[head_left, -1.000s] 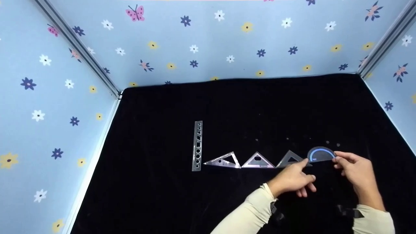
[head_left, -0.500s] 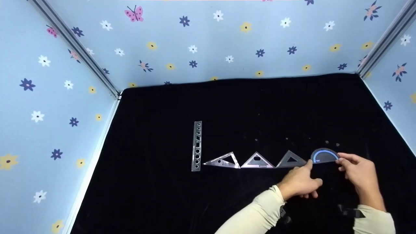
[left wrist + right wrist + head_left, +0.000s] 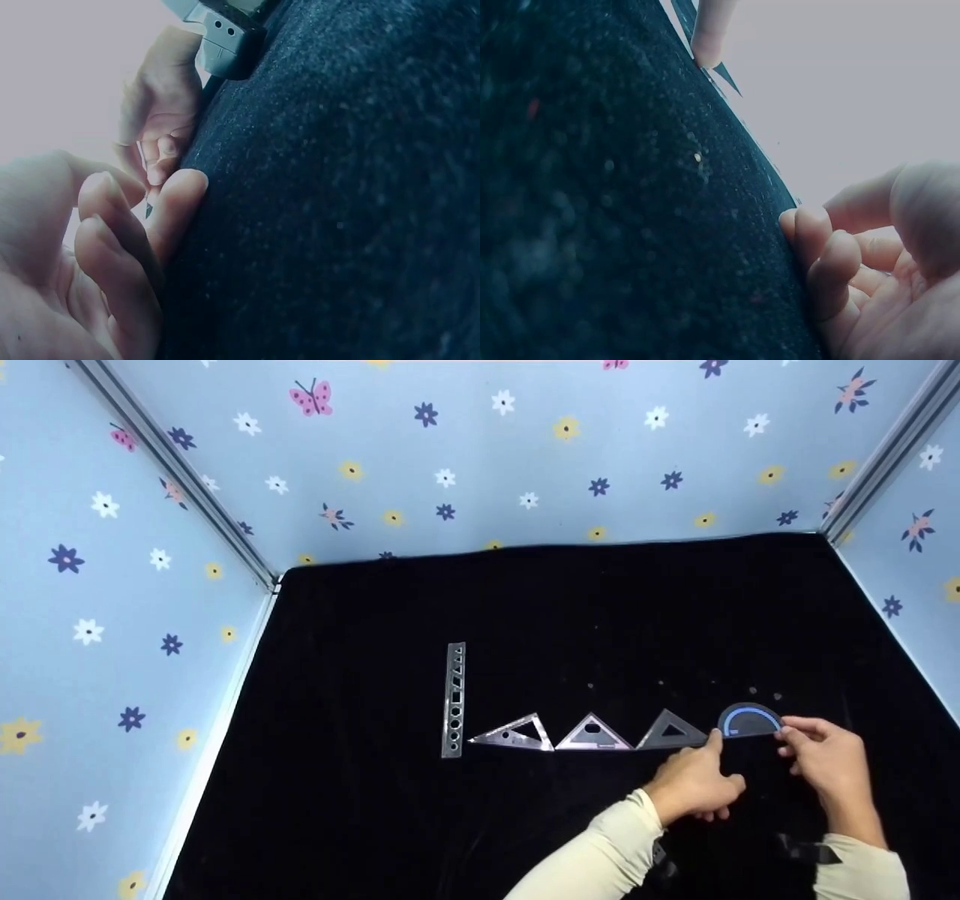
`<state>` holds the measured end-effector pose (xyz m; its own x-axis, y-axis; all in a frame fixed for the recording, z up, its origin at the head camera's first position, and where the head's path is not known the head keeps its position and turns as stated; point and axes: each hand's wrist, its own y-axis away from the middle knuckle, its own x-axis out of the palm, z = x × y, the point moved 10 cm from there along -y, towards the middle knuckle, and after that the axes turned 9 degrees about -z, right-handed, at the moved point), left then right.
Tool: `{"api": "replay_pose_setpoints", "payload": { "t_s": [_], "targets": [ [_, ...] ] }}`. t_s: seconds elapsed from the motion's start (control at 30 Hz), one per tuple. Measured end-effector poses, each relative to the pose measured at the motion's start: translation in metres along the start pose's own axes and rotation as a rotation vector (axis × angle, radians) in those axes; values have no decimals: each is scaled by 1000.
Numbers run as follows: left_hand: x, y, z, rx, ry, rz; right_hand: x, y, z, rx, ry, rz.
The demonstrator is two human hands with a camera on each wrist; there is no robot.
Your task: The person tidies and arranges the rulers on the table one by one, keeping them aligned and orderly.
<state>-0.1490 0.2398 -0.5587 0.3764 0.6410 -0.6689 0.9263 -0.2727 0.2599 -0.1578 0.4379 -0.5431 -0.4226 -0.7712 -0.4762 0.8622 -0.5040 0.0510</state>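
A clear protractor [image 3: 757, 726] with a blue arc lies flat, straight edge toward me. My right hand [image 3: 832, 757] pinches its right corner between thumb and index finger; the other fingers curl loosely. At its left corner, the extended index finger of my left hand [image 3: 694, 784] presses down, covering where it meets the dark set square [image 3: 652, 741]. In the right wrist view a thin protractor edge [image 3: 757, 139] runs between the left fingertip [image 3: 711, 45] and the right hand [image 3: 885, 285]. Left of the dark set square lie a pinkish set square [image 3: 589, 743] and another clear one [image 3: 521, 742], corners meeting.
A clear stencil ruler [image 3: 448, 705] stands lengthwise at the row's left end, beside the last set square's tip. Black cloth [image 3: 360, 675] covers the surface, with small specks behind the protractor. Flower-patterned blue panels [image 3: 487, 442] enclose the back and both sides.
Both hands have moved slightly right with the protractor, off the dark set square's right corner it stood near. Over the last half second they have barely moved.
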Motion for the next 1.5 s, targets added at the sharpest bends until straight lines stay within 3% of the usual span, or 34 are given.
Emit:
{"api": "replay_pose_setpoints", "payload": {
  "t_s": [0.67,0.97,1.5],
  "targets": [
    [3,2,1,5,85,0,-4,-3,-4,34,-35,-20],
    [3,2,0,60,112,-6,-6,-5,-10,64,-69,-31],
    [-3,2,-1,152,193,-78,-5,-7,-8,64,-136,-42]
  ]
}}
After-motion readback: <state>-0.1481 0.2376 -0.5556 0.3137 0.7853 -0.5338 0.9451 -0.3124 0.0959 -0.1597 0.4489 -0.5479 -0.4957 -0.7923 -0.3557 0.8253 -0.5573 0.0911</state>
